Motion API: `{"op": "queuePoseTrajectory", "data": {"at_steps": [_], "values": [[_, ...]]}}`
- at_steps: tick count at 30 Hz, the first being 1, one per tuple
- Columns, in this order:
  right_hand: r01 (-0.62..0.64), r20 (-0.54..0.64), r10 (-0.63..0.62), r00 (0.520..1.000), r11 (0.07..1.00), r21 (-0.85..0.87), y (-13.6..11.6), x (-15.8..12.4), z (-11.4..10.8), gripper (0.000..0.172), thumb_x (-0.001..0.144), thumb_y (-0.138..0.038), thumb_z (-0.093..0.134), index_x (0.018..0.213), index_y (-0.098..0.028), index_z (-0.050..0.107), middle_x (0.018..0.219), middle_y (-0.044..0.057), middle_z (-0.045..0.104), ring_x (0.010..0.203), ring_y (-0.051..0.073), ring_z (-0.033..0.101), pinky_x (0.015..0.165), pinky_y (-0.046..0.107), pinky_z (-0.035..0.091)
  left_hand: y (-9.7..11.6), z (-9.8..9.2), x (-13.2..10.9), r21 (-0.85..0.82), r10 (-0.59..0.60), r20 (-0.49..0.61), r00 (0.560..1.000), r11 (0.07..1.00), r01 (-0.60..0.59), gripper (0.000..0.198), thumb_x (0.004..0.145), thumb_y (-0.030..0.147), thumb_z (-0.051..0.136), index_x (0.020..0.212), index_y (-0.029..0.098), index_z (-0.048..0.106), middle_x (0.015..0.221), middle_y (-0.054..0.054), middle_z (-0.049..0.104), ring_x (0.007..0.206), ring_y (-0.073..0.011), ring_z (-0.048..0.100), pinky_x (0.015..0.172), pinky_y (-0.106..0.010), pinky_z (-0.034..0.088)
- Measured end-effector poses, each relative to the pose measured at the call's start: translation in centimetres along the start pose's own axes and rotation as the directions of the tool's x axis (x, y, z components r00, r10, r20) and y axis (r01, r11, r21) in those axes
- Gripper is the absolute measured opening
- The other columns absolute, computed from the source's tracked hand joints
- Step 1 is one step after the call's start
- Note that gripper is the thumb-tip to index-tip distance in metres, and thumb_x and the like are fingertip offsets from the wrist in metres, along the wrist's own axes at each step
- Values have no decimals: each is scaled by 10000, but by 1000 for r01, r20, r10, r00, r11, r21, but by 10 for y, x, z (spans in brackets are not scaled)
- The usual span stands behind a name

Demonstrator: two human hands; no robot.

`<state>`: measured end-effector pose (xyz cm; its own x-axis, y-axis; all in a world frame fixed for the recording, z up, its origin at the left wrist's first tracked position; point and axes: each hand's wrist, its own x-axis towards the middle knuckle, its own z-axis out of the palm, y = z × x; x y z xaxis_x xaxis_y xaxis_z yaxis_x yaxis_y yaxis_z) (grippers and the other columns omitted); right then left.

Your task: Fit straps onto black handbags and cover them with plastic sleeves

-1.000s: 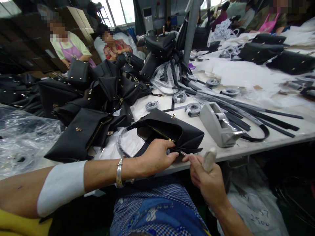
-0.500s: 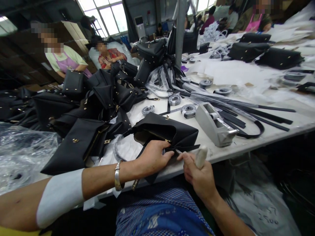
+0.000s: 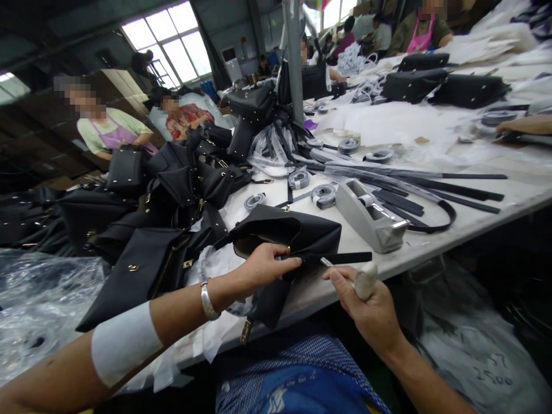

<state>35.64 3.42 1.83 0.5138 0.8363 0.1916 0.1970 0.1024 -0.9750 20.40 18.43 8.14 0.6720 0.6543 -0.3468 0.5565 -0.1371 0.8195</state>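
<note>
Two hands work at the near edge of the bench (image 3: 483, 221). The left hand (image 3: 267, 265) pinches the black handbag (image 3: 302, 230) where its flat strap (image 3: 349, 258) leaves it. The right hand (image 3: 366, 302) is closed around a white-wrapped tool (image 3: 364, 280), whose metal tip meets the strap just beside the left fingertips. A grey tape dispenser (image 3: 366, 215) sits just beyond the right hand.

hands (image 3: 267, 265) (image 3: 371, 306) 2 | held handbag (image 3: 302, 233) 1 | tool (image 3: 365, 280) 1 | tape dispenser (image 3: 366, 219) 1
</note>
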Motion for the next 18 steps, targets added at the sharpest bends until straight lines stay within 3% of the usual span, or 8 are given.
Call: {"op": "queuePoseTrajectory", "data": {"at_steps": [2, 4, 8, 14, 18], "values": [[87, 63, -82, 995, 994, -70, -1, -4, -1, 185, 902, -326, 652, 842, -190, 761, 754, 41, 746, 697, 186, 712, 654, 252, 542, 1, 1, 0, -21, -25, 1, 1000, 999, 25, 316, 816, 425, 661, 821, 119, 735, 702, -9, 631, 651, -136, 526, 572, -244, 353], [146, 104, -136, 985, 985, -91, -1, -5, 1, 180, 914, -305, 634, 844, -195, 758, 822, 45, 774, 762, 194, 738, 711, 250, 553, 2, 2, 0, -32, -38, -4, 999, 999, 38, 311, 807, 422, 668, 816, 119, 737, 687, -6, 624, 646, -133, 519, 579, -245, 359], [198, 138, -184, 973, 976, -94, 2, -4, 6, 162, 925, -268, 611, 880, -206, 754, 837, 34, 781, 772, 191, 748, 713, 244, 560, 2, 5, -2, -19, -57, -24, 998, 998, 56, 315, 795, 432, 673, 761, 123, 724, 636, 12, 598, 613, -126, 508, 568, -240, 358], [312, 210, -283, 936, 942, -125, 9, -2, 8, 187, 878, -114, 593, 960, -212, 731, 911, 37, 785, 820, 201, 754, 756, 254, 574, -3, 11, -4, -20, 19, -52, 998, 1000, -20, 294, 814, 392, 654, 847, 119, 759, 711, -14, 677, 673, -154, 572, 588, -242, 386], [418, 236, -372, 898, 887, -194, 10, -2, 8, 193, 880, -109, 585, 994, -198, 713, 940, 52, 790, 834, 208, 761, 757, 262, 585, -5, 14, -5, 16, 67, -88, 994, 998, -65, 275, 822, 368, 638, 833, 124, 763, 711, -13, 685, 688, -163, 582, 589, -242, 388]]}}
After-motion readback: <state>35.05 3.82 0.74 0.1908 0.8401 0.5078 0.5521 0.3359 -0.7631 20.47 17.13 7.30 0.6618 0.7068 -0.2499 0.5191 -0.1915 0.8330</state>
